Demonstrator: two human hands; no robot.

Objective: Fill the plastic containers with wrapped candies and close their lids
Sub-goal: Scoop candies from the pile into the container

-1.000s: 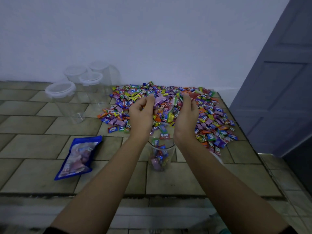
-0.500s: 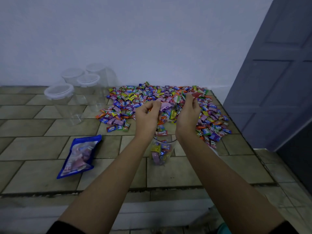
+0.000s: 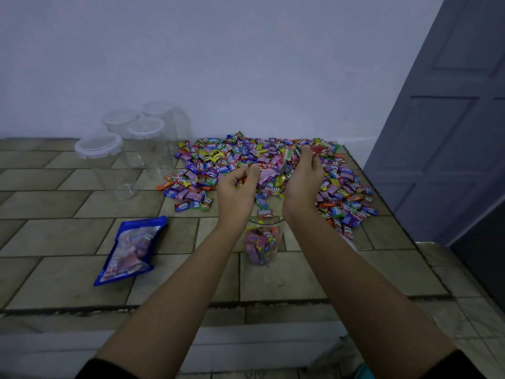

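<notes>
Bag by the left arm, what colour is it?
The bag is blue with a see-through front; the head view shows it best.

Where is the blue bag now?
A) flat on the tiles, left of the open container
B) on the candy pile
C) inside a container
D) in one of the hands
A: the blue bag lies flat on the tiles, left of the open container.
</notes>
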